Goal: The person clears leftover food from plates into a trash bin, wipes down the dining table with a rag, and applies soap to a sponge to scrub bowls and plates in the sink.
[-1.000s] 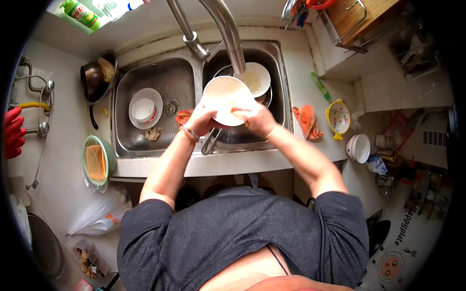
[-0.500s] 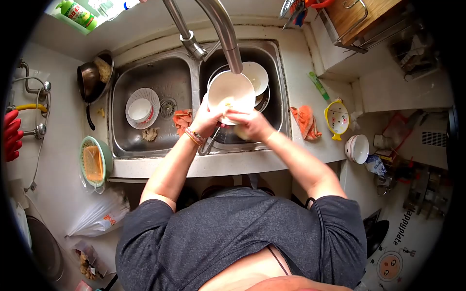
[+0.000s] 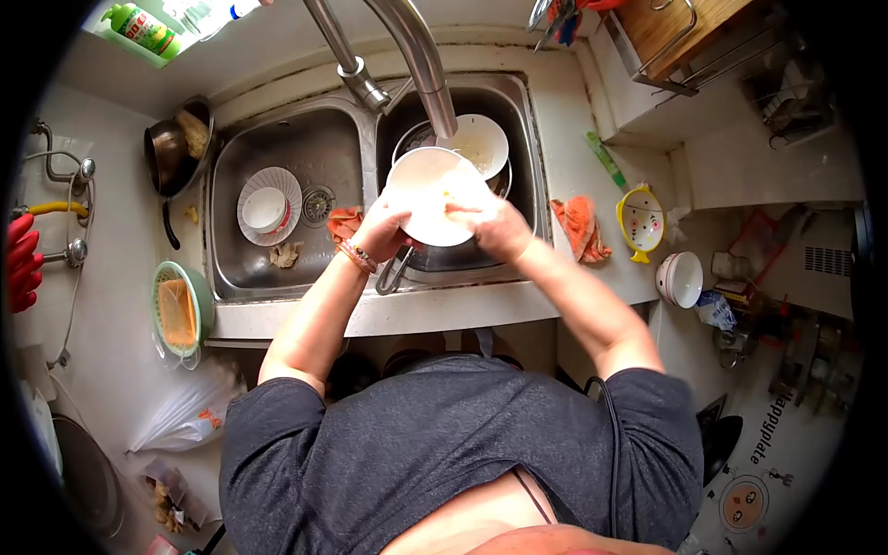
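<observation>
My left hand (image 3: pixel 379 231) grips the left rim of a white bowl (image 3: pixel 427 176), which is tilted so its inside faces up. Over the bowl's lower right side, my right hand (image 3: pixel 502 228) has its fingers bent into the inside. A small yellowish patch shows by those fingertips; whether it is held or stuck to the bowl I cannot tell. Behind the bowl, in the right basin, sits another white bowl (image 3: pixel 479 148) with bits of food in it, resting on a pan that is partly hidden. A looped metal handle (image 3: pixel 393 275) sticks out below my left hand.
The faucet (image 3: pixel 435 97) hangs just above the bowl. In the left basin (image 3: pixel 319 148) are a ribbed plate (image 3: pixel 289 225) with a small bowl (image 3: pixel 264 210) and an orange cloth (image 3: pixel 345 224). Another orange cloth (image 3: pixel 581 231) and a yellow strainer (image 3: pixel 641 222) lie on the right counter.
The bowl has come slightly lower and towards me, with both hands on it. My right hand has shifted right and its fingers have moved within the bowl.
</observation>
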The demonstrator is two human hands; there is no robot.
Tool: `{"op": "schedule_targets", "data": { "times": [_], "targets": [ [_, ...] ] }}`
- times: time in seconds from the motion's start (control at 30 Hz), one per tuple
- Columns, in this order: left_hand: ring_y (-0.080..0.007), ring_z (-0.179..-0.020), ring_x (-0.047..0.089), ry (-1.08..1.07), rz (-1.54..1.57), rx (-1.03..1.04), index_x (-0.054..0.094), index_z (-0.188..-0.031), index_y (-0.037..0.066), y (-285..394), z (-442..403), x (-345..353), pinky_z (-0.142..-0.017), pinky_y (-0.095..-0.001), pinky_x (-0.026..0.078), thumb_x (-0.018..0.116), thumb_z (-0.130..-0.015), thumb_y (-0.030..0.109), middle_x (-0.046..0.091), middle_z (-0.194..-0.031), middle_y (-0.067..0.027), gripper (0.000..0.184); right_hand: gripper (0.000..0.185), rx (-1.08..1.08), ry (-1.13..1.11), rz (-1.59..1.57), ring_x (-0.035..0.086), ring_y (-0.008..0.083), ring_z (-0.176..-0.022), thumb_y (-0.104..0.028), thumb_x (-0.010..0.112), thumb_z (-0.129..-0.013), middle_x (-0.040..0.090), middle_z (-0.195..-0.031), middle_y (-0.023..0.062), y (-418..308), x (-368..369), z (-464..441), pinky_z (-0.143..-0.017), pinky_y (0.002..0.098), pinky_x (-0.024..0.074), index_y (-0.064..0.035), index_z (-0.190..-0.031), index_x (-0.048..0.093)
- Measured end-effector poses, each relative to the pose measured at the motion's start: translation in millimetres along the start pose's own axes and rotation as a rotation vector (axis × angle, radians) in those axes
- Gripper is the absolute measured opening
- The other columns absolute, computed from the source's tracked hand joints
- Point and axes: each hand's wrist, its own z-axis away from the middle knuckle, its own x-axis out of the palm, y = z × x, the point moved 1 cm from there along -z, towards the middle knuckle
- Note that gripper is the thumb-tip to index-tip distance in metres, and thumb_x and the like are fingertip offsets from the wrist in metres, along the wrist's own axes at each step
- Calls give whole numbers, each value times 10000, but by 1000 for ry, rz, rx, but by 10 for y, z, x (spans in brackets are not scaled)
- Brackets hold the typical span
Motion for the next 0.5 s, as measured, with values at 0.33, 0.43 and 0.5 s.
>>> {"op": "schedule_targets", "data": {
  "times": [0.33,0.43,0.5],
  "targets": [
    [-223,-781,666,8,-137,-89,358,-1331,100,-265,42,-141,-483,-322,573,518,-814,82,596,-1040,-121,541,406,304,-587,57,528,325,-1113,42,576,-701,592,-1237,18,-61,-381,-125,-950,378,446,-174,-1022,698],
    [-233,-829,667,28,-113,-57,360,-1347,132,-275,0,-88,-510,-346,583,551,-876,271,585,-1109,-111,527,333,328,-313,-72,504,344,-1118,-20,596,-743,562,-1229,51,-11,-142,-162,-965,393,424,-156,-1038,667],
    [-233,-850,664,8,-140,-5,350,-1356,156,-167,0,65,-509,-354,582,560,-894,369,573,-1146,-105,550,314,339,-78,-61,500,348,-1110,-118,635,-775,507,-1207,131,-59,85,-305,-980,399,405,-116,-1088,615]
  ]
}}
